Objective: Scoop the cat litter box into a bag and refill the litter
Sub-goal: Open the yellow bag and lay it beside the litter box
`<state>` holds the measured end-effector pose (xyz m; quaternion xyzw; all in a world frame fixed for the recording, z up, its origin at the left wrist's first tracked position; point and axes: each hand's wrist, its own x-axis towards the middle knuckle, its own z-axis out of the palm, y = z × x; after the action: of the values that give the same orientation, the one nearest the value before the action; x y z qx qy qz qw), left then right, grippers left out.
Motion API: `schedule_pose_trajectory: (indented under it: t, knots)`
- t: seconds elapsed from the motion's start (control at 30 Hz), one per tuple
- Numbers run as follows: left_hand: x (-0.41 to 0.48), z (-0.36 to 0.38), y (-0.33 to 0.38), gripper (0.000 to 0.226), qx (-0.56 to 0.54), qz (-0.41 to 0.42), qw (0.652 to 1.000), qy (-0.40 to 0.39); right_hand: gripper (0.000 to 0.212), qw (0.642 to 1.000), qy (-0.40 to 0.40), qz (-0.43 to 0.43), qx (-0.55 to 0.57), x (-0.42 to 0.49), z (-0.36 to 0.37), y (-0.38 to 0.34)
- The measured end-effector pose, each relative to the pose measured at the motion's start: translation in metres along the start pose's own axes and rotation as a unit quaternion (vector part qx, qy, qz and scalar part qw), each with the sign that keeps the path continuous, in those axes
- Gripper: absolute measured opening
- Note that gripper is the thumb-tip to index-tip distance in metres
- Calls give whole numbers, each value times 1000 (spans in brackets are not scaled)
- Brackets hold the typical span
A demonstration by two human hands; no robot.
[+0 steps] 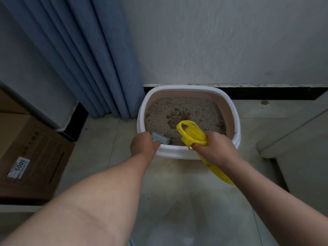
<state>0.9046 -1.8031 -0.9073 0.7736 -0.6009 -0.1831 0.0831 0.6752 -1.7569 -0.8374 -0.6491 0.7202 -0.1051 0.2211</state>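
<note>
From the head camera we see both our arms reaching down to the litter box [177, 154], which sits on the floor [177, 201] against the foot of the wall [221, 41], just beside the curtain [79, 59].

Our left hand [144, 145] is at the box's near-left corner. Its fingers are curled round one end of the grey scoop [161, 138]. The scoop lies roughly left to right, its free end pointing right and a little toward us, just above the litter [182, 110] inside the near rim.

Our right hand [215, 149] is over the near rim further right, fist closed on the bunched yellow bag [192, 134]. The bag's handle loops stick up and away over the litter. The rest trails toward us and to the right, outside the box's front wall.

A carton [32, 157] stands on the floor at the far left.
</note>
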Motion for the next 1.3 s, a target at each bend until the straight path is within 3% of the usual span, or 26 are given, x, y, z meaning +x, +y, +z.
schedule_pose_trajectory:
  t: [0.17,0.27,0.5,0.67,0.73,0.9,1.0,1.17,1.3]
  knots:
    - [0,-31,1,52,-41,5,999,11,30,1000,4,-8,16,-11,-13,-4]
    - [-2,-64,22,60,-134,25,990,23,32,998,11,6,54,-18,-25,-7]
    - [-54,-106,77,30,-346,57,935,-49,16,975,17,44,219,-33,-41,-17]
    - [-81,-114,88,73,-368,61,918,-136,22,972,-3,33,231,-32,-40,-30]
    - [-78,-119,98,76,-351,82,921,-146,26,978,16,25,207,-23,-42,-37]
    - [-75,-114,104,29,-272,129,950,-84,31,984,28,7,176,-17,-36,-45]
    - [-67,-114,100,7,-301,117,945,-61,41,983,22,10,180,-19,-34,-45]
    - [-52,-121,97,5,-337,68,938,-36,52,978,37,22,204,-20,-37,-40]
    - [-50,-128,96,12,-381,22,923,-40,30,972,54,35,227,-23,-33,-33]
